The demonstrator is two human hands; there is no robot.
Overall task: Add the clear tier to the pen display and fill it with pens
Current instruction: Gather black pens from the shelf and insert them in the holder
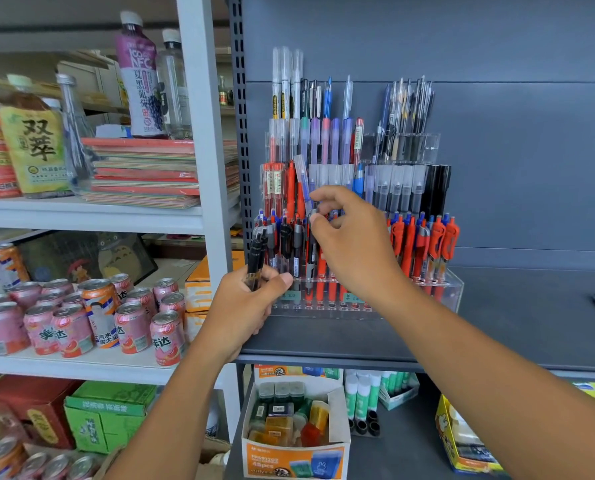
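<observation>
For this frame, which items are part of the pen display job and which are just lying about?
Job: pen display; front clear tier; left hand gripping black pens; right hand pinching a pen.
Lying about: drink cans; bottles; paper stack; orange-fronted box; glue sticks.

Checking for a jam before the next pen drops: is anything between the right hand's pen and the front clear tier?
Nothing visible. The right hand pinches the pen among pens standing in the clear tier; neighbours flank it closely.
</observation>
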